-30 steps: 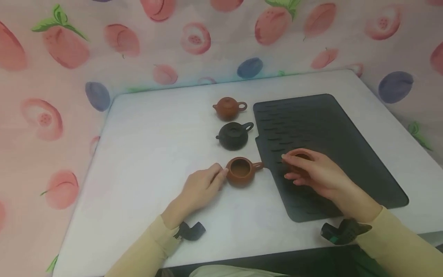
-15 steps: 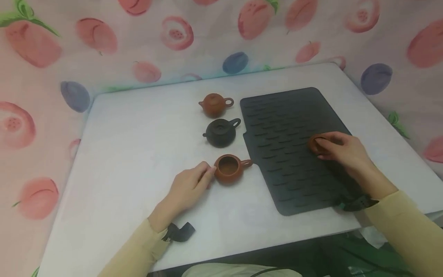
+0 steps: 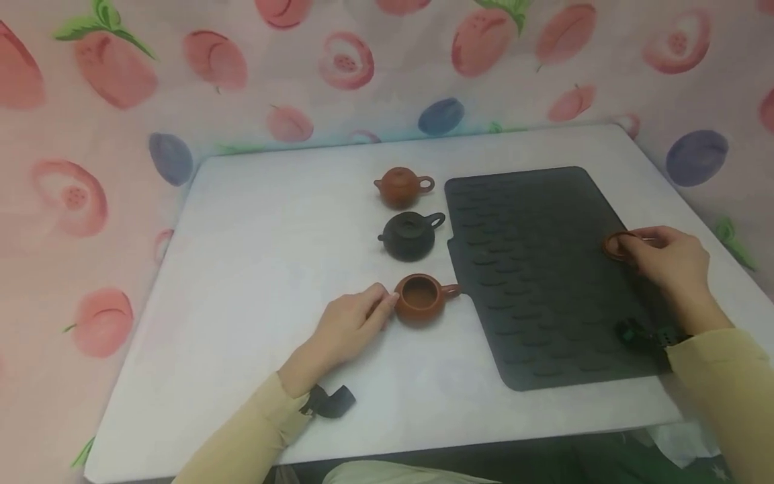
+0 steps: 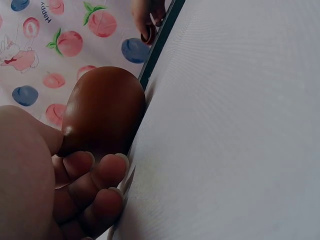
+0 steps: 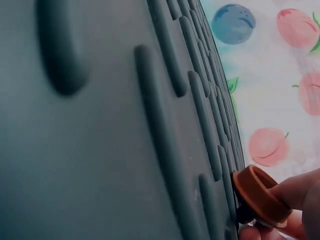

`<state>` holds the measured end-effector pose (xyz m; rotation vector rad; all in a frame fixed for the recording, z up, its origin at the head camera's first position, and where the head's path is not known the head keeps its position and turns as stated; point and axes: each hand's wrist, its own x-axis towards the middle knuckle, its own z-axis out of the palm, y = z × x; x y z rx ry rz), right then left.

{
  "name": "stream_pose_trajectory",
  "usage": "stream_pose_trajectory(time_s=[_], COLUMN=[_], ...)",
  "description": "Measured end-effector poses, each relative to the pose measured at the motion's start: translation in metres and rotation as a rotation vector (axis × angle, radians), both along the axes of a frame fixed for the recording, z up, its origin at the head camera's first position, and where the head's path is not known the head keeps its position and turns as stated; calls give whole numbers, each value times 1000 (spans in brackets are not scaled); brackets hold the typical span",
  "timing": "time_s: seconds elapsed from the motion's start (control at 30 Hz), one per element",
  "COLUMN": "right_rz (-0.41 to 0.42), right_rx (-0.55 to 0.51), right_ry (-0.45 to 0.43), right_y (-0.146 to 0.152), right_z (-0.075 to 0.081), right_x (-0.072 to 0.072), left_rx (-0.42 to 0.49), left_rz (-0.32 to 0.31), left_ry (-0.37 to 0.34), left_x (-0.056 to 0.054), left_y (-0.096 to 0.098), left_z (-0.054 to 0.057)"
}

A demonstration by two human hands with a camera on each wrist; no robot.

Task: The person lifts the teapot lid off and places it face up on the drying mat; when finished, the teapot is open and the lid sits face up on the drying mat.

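Observation:
An open reddish-brown clay teapot (image 3: 419,310) stands upright on the white table, its round mouth uncovered and its handle toward the black mat. My left hand (image 3: 351,323) pinches it at the spout side, the spout itself hidden by the fingers; the left wrist view has the pot's smooth body (image 4: 105,107) just beyond the curled fingers. Over the right part of the ridged black mat (image 3: 544,269), my right hand (image 3: 674,265) holds a small brown teapot lid (image 3: 612,247) between thumb and fingers. In the right wrist view the lid's raised ring (image 5: 257,192) appears close to or touching the mat.
Behind the open pot stand a black lidded teapot (image 3: 408,236) and, farther back, a brown lidded teapot (image 3: 399,188), both left of the mat. A fruit-patterned cloth (image 3: 242,81) hangs around the back and sides of the white table (image 3: 254,228).
My right hand has carried the lid rightward across the mat to its right side. My left hand has stayed at the open teapot's spout side.

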<state>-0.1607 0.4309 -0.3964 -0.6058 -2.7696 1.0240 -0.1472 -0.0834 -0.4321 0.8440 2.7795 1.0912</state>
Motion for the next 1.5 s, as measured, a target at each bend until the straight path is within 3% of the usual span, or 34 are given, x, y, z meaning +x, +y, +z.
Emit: stream_pose_trajectory(time_s=[0.1,0.2,0.4,0.53,0.67,0.8,0.93,1.13,1.37,1.5], right_rz=[12,23,19,2,-15,-44,-34,7,173,302], right_rx=[101,136,18,-59,-161,-166,-60,284,289,287], right_ry=[17,22,-21,-48,-14,15,25,171,348,341], right_y=[2,5,12,19,23,27,30,1,-55,-86], right_z=[-2,-2,-2,-10,-21,-26,-25,-16,13,22], right_x=[-2,-5,-5,8,21,32,38,31,2,-7], left_rx=[-3,-3,-8,-8,-17,-18,-15,-13,-6,-8], left_rz=[5,9,17,2,-5,-26,-38,-38,-6,-11], left_ry=[-3,-8,-11,-15,-8,-2,-4,-10,22,42], left_x=[2,2,2,3,3,1,-1,-3,-5,-7], left_y=[1,3,9,13,15,20,25,23,19,19], left_z=[1,2,-2,-7,-10,-14,-17,-20,-24,-23])
